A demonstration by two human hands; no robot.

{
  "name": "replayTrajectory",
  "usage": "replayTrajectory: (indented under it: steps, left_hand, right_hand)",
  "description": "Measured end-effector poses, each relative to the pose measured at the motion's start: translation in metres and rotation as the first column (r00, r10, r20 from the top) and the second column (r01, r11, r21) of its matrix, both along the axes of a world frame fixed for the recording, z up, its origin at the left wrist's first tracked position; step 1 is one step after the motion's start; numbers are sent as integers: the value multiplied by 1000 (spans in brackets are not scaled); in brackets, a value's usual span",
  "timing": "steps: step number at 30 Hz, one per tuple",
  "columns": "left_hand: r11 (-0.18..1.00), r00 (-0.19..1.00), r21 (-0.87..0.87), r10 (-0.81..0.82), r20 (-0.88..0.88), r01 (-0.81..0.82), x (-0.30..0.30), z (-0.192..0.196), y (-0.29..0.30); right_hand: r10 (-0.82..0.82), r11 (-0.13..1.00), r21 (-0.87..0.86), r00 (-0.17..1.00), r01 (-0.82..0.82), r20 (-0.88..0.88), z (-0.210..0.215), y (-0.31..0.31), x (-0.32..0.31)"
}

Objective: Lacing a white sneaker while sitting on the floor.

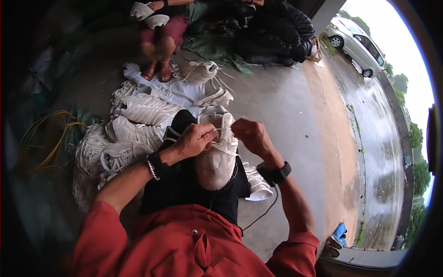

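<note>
Head camera looks steeply down, close over the lap, edges perhaps warped.

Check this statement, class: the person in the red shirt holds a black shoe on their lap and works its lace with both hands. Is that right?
Not quite: the shoe is white, not black, as the head view shows. It does rest on the lap, with the left hand and right hand both at its lace.

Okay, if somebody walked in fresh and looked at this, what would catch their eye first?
Probably the white shoe on the person's lap at the centre, with the left hand and right hand both pinching its white lace. Next, the pile of white shoes on the floor to the left, and a second person's sandalled feet beyond it.
</note>
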State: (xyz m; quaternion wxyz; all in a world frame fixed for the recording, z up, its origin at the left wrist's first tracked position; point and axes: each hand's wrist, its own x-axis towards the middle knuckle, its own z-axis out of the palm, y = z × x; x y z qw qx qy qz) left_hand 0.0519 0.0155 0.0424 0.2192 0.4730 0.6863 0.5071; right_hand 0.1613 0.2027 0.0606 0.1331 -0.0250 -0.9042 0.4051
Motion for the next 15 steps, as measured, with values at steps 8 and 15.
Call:
replayTrajectory:
  steps: [8, 15]
  left_hand:
    - [763, 789, 198, -591, -168, 615, 100, 42, 5]
    - [962, 962, 73, 254, 101, -262, 30, -47, 22]
  right_hand:
    - [131, 919, 344, 971, -194, 198, -13, -1, -23]
    - [203, 776, 487, 889, -401, 410, 5, -5, -40]
